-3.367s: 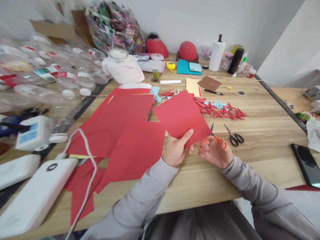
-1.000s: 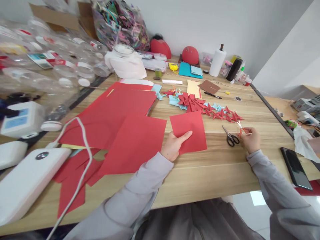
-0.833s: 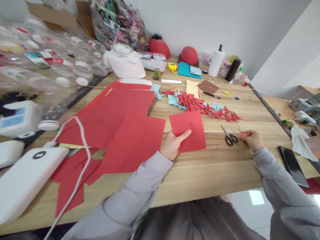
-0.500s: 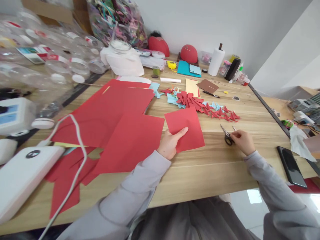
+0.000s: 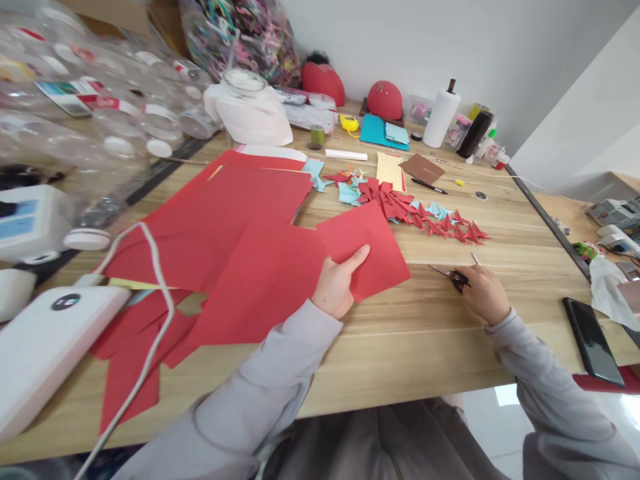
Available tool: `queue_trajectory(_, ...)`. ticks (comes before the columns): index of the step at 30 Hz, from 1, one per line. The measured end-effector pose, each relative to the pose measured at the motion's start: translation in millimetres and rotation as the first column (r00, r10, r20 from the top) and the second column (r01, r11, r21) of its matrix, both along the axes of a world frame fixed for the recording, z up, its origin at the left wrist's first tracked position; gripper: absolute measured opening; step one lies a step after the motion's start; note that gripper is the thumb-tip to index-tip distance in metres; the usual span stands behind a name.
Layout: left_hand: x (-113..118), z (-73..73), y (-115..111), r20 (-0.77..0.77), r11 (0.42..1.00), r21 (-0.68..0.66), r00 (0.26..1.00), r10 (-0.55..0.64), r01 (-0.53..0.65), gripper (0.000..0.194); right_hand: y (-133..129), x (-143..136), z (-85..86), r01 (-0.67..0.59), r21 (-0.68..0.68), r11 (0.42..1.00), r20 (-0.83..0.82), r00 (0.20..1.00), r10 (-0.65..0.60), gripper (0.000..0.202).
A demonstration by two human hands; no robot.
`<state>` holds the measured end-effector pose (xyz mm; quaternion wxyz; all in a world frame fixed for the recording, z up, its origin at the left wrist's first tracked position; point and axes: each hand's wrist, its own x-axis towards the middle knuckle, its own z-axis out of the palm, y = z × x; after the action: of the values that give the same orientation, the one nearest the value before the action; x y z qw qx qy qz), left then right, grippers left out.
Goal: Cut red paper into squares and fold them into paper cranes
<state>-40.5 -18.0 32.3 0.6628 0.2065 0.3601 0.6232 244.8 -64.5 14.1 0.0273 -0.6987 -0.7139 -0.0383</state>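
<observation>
My left hand (image 5: 334, 288) pinches a squarish piece of red paper (image 5: 384, 248), thumb on top and the other fingers hidden beneath. To the right, my right hand (image 5: 483, 295) has its fingers closed at the black handles of a small pair of scissors (image 5: 457, 280), whose blades point left along the table. A thin pale item (image 5: 475, 258) shows just past that hand; I cannot make out its kind. Large red paper sheets (image 5: 270, 287) lie beside my left wrist. Beyond the held piece sits a pile of folded red paper shapes (image 5: 385, 199).
A white power bank (image 5: 55, 353) with a white cable stands at the left, near red paper scraps (image 5: 133, 373). Clear plastic bottles (image 5: 120, 127) crowd the back left. A black phone (image 5: 593, 341) lies at the right, and a pen (image 5: 429, 186) beside brown paper (image 5: 424, 169).
The scissors have turned and shifted slightly, and my right hand has moved further over their handles. The red piece in my left hand has tilted, its top edge swinging left.
</observation>
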Motion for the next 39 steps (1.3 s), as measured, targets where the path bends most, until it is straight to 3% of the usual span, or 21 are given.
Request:
queue_trajectory(3, 0, -0.6, 0, 0.013, 1.000, -0.009, 1.000, 0.018, -0.018, 0.047, 4, -8, -4.0, 0.037, 0.101, 0.994, -0.112, 0.993, -0.025, 0.042)
queue_trajectory(5, 0, -1.1, 1, 0.041, 0.999, -0.028, 0.999, 0.022, -0.021, 0.046, 7, -19, -4.3, 0.076, 0.182, 0.980, -0.373, 0.928, -0.003, 0.040)
queue_trajectory(6, 0, -1.1, 1, 0.059, 0.999, -0.037, 0.998, 0.023, -0.021, 0.046, 8, -27, -3.4, 0.080, 0.183, 0.980, -0.559, 0.829, 0.036, 0.041)
queue_trajectory(8, -1, -0.4, 2, 0.096, 0.998, -0.054, 0.995, 0.024, -0.019, 0.044, 12, -44, 0.6, -0.029, 0.055, 0.998, -0.890, 0.453, 0.062, 0.042)
queue_trajectory(9, -2, 0.3, 3, 0.113, 0.998, -0.065, 0.993, 0.024, -0.016, 0.043, 14, -54, 3.4, -0.115, -0.014, 0.993, -0.969, 0.245, 0.014, 0.043)
queue_trajectory(11, -4, 2.0, 4, 0.140, 0.995, -0.099, 0.990, 0.030, -0.017, 0.039, 19, -71, 9.1, -0.223, -0.071, 0.972, -0.993, -0.080, -0.091, 0.046)
queue_trajectory(13, -6, 3.7, 5, 0.155, 0.990, -0.140, 0.987, 0.042, -0.020, 0.035, 23, -83, 12.8, -0.258, -0.063, 0.964, -0.954, -0.269, -0.135, 0.048)
queue_trajectory(15, -7, 5.0, 5, 0.162, 0.987, -0.161, 0.985, 0.051, -0.025, 0.033, 24, -90, 12.8, -0.227, -0.047, 0.973, -0.930, -0.345, -0.126, 0.048)
queue_trajectory(17, -8, 6.1, 5, 0.164, 0.985, -0.170, 0.985, 0.048, -0.020, 0.033, 23, -92, 9.9, -0.214, -0.051, 0.975, -0.930, -0.346, -0.125, 0.045)
queue_trajectory(20, -8, 7.8, 4, 0.156, 0.983, -0.181, 0.987, 0.029, 0.000, 0.034, 16, -89, 5.6, -0.286, -0.089, 0.954, -0.951, -0.262, -0.167, 0.040)
queue_trajectory(24, -8, 7.8, 3, 0.133, 0.981, -0.194, 0.991, 0.011, 0.015, 0.034, 8, -81, 8.2, -0.357, -0.053, 0.933, -0.990, -0.104, -0.096, 0.041)
queue_trajectory(27, -8, 5.6, 3, 0.110, 0.982, -0.188, 0.994, 0.004, 0.017, 0.033, 5, -78, 13.2, -0.402, -0.016, 0.915, -0.999, 0.044, 0.001, 0.055)
queue_trajectory(29, -8, 4.3, 3, 0.099, 0.983, -0.181, 0.995, -0.004, 0.022, 0.033, 4, -78, 14.9, -0.390, -0.048, 0.920, -0.985, 0.171, 0.021, 0.059)
queue_trajectory(31, -7, 4.0, 2, 0.093, 0.985, -0.171, 0.996, -0.013, 0.029, 0.033, 3, -79, 14.9, -0.368, -0.099, 0.925, -0.968, 0.249, -0.005, 0.058)
queue_trajectory(39, -5, 4.8, 1, 0.073, 0.991, -0.129, 0.997, -0.007, 0.017, 0.034, 2, -82, 14.0, -0.354, -0.125, 0.927, -0.962, 0.270, -0.026, 0.057)
